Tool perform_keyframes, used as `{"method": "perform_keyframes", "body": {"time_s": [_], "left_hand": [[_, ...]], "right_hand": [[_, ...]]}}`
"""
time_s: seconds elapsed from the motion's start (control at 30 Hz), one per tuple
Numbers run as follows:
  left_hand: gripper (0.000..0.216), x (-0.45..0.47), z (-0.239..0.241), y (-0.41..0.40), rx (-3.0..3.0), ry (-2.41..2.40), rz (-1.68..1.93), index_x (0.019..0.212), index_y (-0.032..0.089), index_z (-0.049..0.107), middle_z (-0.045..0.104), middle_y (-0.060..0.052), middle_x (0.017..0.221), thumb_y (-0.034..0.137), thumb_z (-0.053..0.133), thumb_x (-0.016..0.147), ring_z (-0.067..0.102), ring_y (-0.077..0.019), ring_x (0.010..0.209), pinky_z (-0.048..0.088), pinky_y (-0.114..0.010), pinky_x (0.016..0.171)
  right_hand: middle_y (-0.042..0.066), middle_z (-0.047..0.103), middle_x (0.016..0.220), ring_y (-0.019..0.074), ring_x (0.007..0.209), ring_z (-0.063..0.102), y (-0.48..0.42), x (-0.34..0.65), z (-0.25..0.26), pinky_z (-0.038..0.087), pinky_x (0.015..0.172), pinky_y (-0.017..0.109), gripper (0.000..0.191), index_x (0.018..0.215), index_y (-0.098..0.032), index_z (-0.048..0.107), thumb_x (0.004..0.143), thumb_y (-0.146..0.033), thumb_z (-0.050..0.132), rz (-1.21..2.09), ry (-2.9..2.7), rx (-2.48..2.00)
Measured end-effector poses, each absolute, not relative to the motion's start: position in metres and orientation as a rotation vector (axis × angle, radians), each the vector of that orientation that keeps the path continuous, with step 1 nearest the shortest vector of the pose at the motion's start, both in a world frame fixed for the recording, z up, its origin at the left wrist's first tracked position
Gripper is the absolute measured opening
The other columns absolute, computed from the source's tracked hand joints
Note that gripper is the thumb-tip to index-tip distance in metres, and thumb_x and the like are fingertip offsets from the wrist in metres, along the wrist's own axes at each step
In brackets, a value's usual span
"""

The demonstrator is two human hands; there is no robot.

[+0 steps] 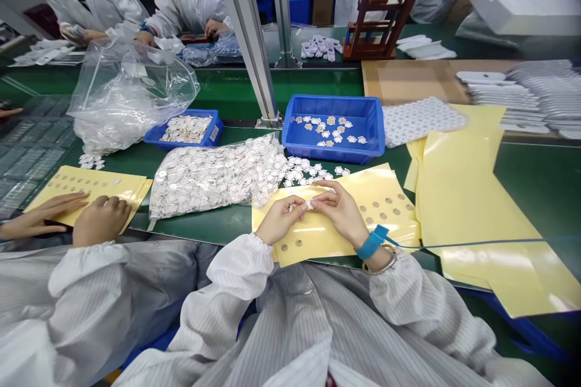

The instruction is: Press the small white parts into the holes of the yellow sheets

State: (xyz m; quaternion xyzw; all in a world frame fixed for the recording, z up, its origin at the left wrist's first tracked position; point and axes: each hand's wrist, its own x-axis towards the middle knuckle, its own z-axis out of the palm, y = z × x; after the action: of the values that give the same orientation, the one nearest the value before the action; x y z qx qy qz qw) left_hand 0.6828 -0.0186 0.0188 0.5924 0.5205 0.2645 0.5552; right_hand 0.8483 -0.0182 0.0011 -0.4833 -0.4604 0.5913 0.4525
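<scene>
The left hand [278,221] and right hand [341,213] were raised together just above a yellow sheet [318,243], with their fingertips meeting around a small white piece [309,204]. Both hands were pinching it, though the fingers partly hid it and its exact outline was too small to tell. The grip seemed well suited to such a small, light piece: only the fingertips met it, and the palms and wrists stayed clear, leaving its edges free of the rest of the hand.

The yellow sheet lay flat on the green tabletop [535,187], directly beneath the hands, and a row of round marks or holes showed across it. A blue strap [372,241] circled the right wrist, and its thin cord [476,245] ran off across the tabletop to the right.

Close at hand, loose pieces [302,172] lay scattered just above the sheet, beside a plastic bag [211,178] packed with more of them. Farther up, a blue tray [331,100] held a sparse spread of similar pieces.

To the left, a co-worker's hands [102,221] rested on a separate yellow sheet [86,184], well apart from the person's own hands.
</scene>
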Motion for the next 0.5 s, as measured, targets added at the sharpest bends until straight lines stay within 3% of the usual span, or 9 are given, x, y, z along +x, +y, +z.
{"method": "perform_keyframes", "body": {"time_s": [0.1, 0.2, 0.3, 0.5], "left_hand": [[0.030, 0.681, 0.013, -0.019, 1.333, 1.231, 0.616, 0.074, 0.017, 0.057, 0.051, 0.003, 0.061, 0.045, 0.051, 0.080, 0.037, -0.0082, 0.049, 0.028, -0.022, 0.046], [0.030, 0.682, 0.007, -0.019, 1.267, 1.274, 0.637, 0.076, 0.016, 0.058, 0.052, 0.003, 0.060, 0.046, 0.053, 0.078, 0.035, -0.0075, 0.047, 0.027, -0.022, 0.045], [0.031, 0.685, 0.004, -0.020, 1.265, 1.307, 0.642, 0.070, 0.016, 0.057, 0.051, 0.003, 0.056, 0.046, 0.054, 0.077, 0.034, -0.0072, 0.046, 0.026, -0.022, 0.044], [0.030, 0.687, 0.006, -0.020, 1.308, 1.316, 0.630, 0.063, 0.016, 0.056, 0.050, 0.003, 0.055, 0.042, 0.054, 0.077, 0.034, -0.0076, 0.047, 0.027, -0.021, 0.045]], "right_hand": [[0.004, 0.065, 0.090, 0.0204, 0.087, 0.062, -0.018, 0.851, -0.003, 0.050, 0.079, 0.038, 0.040, 0.108, -0.023, 0.055, 0.071, -0.033, 0.069, 1.302, -1.234, -1.266], [0.008, 0.058, 0.106, 0.0226, 0.101, 0.056, -0.019, 0.852, -0.006, 0.049, 0.078, 0.036, 0.021, 0.085, -0.021, 0.063, 0.074, -0.039, 0.066, 1.114, -1.313, -1.282], [0.008, 0.057, 0.103, 0.0216, 0.097, 0.057, -0.021, 0.851, -0.009, 0.048, 0.077, 0.034, 0.022, 0.071, -0.019, 0.063, 0.074, -0.041, 0.065, 1.172, -1.362, -1.244], [0.007, 0.058, 0.100, 0.0201, 0.092, 0.057, -0.021, 0.847, -0.015, 0.048, 0.074, 0.033, 0.021, 0.073, -0.019, 0.063, 0.076, -0.039, 0.063, 1.162, -1.402, -1.280]]}}
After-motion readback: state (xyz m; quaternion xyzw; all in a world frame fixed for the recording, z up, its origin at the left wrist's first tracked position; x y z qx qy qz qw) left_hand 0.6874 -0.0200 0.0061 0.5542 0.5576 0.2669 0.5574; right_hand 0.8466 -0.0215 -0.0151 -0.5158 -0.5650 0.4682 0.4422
